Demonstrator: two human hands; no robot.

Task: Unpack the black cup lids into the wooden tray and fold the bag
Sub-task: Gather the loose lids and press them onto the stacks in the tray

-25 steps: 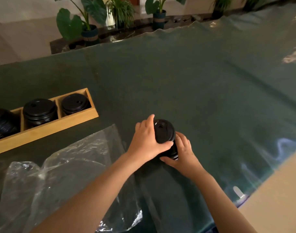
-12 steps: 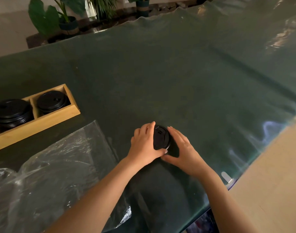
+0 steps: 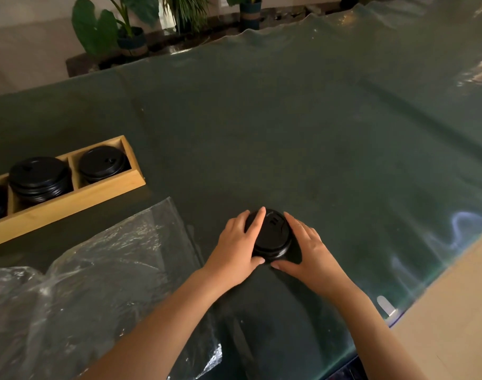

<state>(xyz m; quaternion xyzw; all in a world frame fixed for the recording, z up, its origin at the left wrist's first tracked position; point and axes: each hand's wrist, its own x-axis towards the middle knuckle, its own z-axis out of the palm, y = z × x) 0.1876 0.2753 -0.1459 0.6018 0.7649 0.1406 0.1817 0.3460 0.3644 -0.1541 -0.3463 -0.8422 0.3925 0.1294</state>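
A short stack of black cup lids (image 3: 274, 237) rests on the green table. My left hand (image 3: 235, 249) cups its left side, fingers over the top edge. My right hand (image 3: 307, 249) presses flat against its right side. The wooden tray (image 3: 70, 200) lies at the left, with stacks of black lids (image 3: 40, 178) in its compartments. The clear plastic bag (image 3: 92, 283) lies crumpled and flat at the lower left, under my left forearm.
The table is covered by a green cloth under a clear sheet (image 3: 316, 133). Its near edge runs diagonally at the lower right, beside a beige floor (image 3: 459, 311). Potted plants (image 3: 124, 28) stand behind the far edge.
The lid stack went from tilted and lifted between my hands to lying flat on the table. My right hand opened out flat against its side. The view shifted slightly.
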